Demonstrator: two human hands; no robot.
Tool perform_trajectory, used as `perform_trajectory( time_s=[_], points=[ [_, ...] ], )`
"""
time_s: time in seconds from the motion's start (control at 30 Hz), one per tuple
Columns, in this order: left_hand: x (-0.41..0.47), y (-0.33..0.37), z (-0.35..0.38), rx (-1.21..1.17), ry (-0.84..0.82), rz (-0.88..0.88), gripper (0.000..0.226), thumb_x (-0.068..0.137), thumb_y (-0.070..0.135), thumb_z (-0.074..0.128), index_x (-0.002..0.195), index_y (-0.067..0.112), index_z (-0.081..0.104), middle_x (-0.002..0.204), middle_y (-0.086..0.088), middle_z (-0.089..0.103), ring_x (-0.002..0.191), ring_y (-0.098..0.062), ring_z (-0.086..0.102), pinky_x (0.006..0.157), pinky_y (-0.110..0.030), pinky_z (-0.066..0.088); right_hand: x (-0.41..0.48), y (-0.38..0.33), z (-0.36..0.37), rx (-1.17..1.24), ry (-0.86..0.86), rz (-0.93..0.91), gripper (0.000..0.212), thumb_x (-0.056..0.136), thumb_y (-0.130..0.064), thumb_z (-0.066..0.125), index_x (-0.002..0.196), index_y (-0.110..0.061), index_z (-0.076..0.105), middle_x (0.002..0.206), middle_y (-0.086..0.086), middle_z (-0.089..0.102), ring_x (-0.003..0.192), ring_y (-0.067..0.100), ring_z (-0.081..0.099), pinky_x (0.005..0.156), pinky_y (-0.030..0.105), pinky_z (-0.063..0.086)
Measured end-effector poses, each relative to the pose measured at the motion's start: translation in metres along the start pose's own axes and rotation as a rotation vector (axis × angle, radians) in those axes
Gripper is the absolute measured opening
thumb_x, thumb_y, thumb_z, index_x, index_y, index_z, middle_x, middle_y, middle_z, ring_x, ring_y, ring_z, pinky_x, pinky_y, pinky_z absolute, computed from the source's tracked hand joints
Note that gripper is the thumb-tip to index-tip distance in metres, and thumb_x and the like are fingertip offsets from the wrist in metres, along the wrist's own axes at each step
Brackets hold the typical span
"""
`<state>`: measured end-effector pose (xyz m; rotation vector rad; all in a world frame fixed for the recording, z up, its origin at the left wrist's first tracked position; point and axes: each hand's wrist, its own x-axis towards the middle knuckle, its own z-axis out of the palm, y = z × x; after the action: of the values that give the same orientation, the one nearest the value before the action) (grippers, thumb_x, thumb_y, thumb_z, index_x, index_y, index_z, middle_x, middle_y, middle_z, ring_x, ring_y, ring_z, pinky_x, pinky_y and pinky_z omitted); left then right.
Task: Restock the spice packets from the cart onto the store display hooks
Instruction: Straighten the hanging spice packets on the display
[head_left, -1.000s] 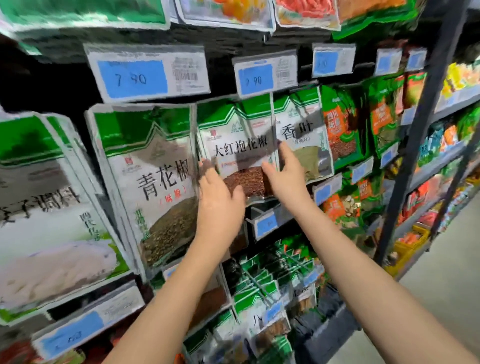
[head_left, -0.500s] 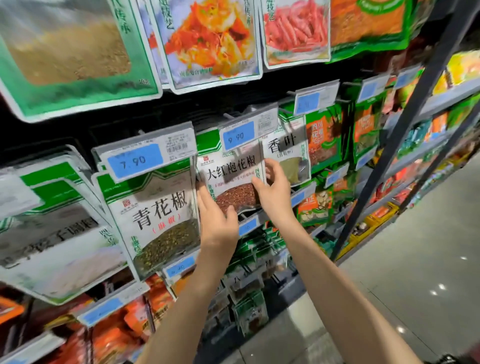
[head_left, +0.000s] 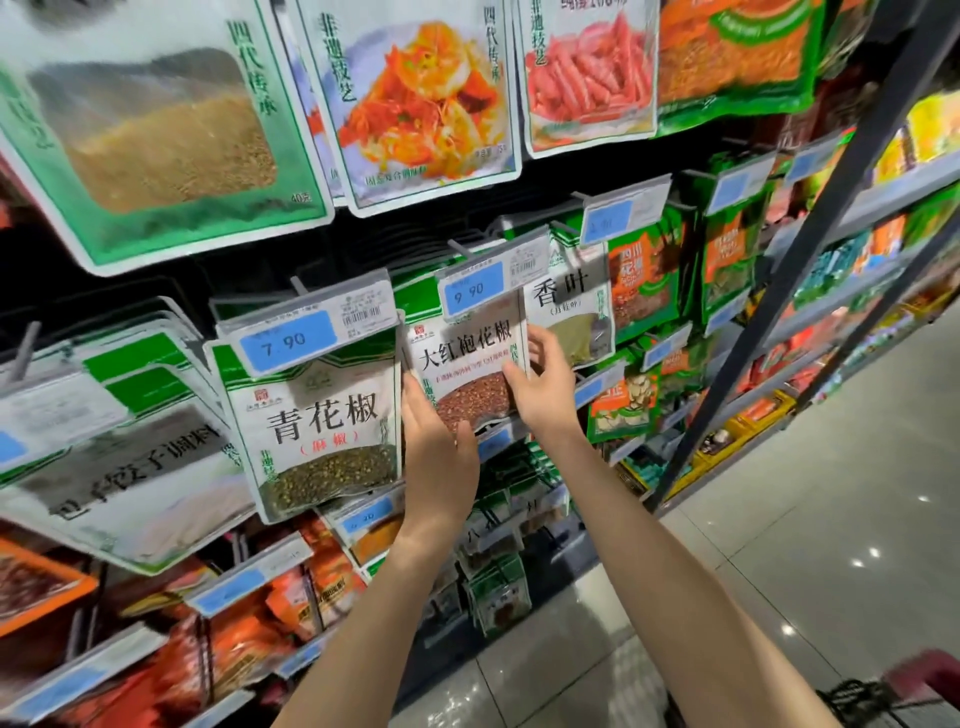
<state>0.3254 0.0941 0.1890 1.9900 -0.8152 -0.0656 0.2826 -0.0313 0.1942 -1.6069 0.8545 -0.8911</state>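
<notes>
A red peppercorn spice packet (head_left: 470, 364) with a green top hangs on a display hook behind a 9.90 price tag (head_left: 493, 280). My left hand (head_left: 439, 457) holds its lower left edge, thumb over the front of the packet. My right hand (head_left: 545, 384) grips the right edge, thumb on the front and fingers behind. To its left hangs a green peppercorn packet (head_left: 322, 431) under a 7.90 tag (head_left: 306, 332). A bay leaf packet (head_left: 571, 312) hangs to the right, just behind my right hand.
Large packets (head_left: 426, 104) hang on the row above. Orange and green packets (head_left: 644, 280) fill hooks to the right, more hang below. A dark metal upright (head_left: 769, 291) slants across the right. The tiled floor (head_left: 805, 519) opens right; a dark cart edge (head_left: 893, 691) shows at bottom right.
The view has pulled back and tilted up, showing the upper row. Both hands stay on the red peppercorn packet, the right hand now gripping its right edge lower down.
</notes>
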Motion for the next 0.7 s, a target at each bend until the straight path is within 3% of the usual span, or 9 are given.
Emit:
perform_trajectory(
  time_s=[0.1,0.23,0.3,0.37,0.47,0.53,0.6,0.7],
  points=[
    [0.0,0.008,-0.002,0.015,-0.04,-0.07,0.078,0.095,0.004,0.05,0.152,0.003,-0.004,0.161,-0.012,0.004,0.148,-0.017,0.005,0.108,-0.012,0.006,-0.001,0.0,-0.001,-0.026,-0.003,0.007,0.045,0.094,-0.014,0.058,0.138,-0.015,0.044,0.137,0.003,0.05,0.129,0.016,0.044,0.103,0.026,0.039],
    [0.0,0.023,-0.006,0.033,-0.097,-0.203,0.083,0.093,0.007,0.054,0.153,0.009,-0.003,0.16,-0.009,0.01,0.145,-0.02,0.018,0.112,-0.025,0.024,-0.001,-0.001,-0.002,-0.029,-0.013,0.027,0.046,0.095,-0.017,0.058,0.138,-0.018,0.045,0.138,0.001,0.051,0.129,0.015,0.044,0.109,0.039,0.039],
    [-0.003,0.028,-0.005,0.061,-0.099,-0.225,0.081,0.091,0.011,0.057,0.153,0.008,0.004,0.157,-0.013,0.013,0.143,-0.026,0.021,0.114,-0.036,0.029,-0.002,-0.003,-0.004,-0.025,-0.022,0.036,0.047,0.095,-0.015,0.058,0.14,-0.017,0.044,0.138,0.0,0.05,0.128,0.013,0.045,0.109,0.033,0.038],
    [-0.005,0.028,-0.001,0.134,-0.061,-0.188,0.072,0.089,0.015,0.058,0.147,0.005,0.016,0.152,-0.018,0.019,0.139,-0.037,0.025,0.11,-0.045,0.033,-0.002,-0.003,-0.009,-0.012,-0.015,0.056,0.049,0.096,-0.014,0.056,0.142,-0.015,0.041,0.14,0.001,0.048,0.13,0.013,0.044,0.109,0.029,0.036],
    [-0.01,0.031,0.009,0.266,-0.151,-0.142,0.071,0.094,0.021,0.055,0.149,0.001,0.015,0.154,-0.019,0.011,0.143,-0.033,0.014,0.116,-0.037,0.025,0.002,0.001,-0.023,-0.029,0.053,0.058,0.044,0.098,-0.015,0.052,0.141,-0.015,0.042,0.138,0.002,0.048,0.127,0.013,0.045,0.108,0.033,0.038],
    [-0.01,0.042,0.015,0.223,-0.199,0.044,0.058,0.094,0.015,0.055,0.144,-0.002,0.03,0.146,-0.022,0.029,0.136,-0.033,0.028,0.11,-0.031,0.027,0.012,0.006,-0.036,-0.05,0.115,0.05,0.041,0.099,-0.015,0.049,0.139,-0.015,0.043,0.137,0.001,0.048,0.125,0.013,0.045,0.101,0.026,0.039],
    [0.003,0.055,0.024,0.139,-0.262,0.114,0.048,0.091,0.007,0.057,0.135,-0.005,0.044,0.132,-0.021,0.046,0.126,-0.032,0.042,0.107,-0.027,0.029,0.028,0.009,-0.051,-0.1,0.177,0.032,0.039,0.099,-0.013,0.048,0.138,-0.013,0.045,0.135,0.003,0.049,0.124,0.015,0.047,0.094,0.022,0.038],
    [0.04,0.067,0.047,0.143,-0.282,0.16,0.045,0.085,0.003,0.063,0.129,-0.005,0.052,0.139,-0.026,0.045,0.129,-0.036,0.045,0.112,-0.038,0.034,0.056,0.008,-0.071,-0.18,0.222,0.007,0.047,0.098,-0.014,0.052,0.143,-0.011,0.04,0.14,0.004,0.043,0.116,0.015,0.049,0.092,0.022,0.039]
  ],
)
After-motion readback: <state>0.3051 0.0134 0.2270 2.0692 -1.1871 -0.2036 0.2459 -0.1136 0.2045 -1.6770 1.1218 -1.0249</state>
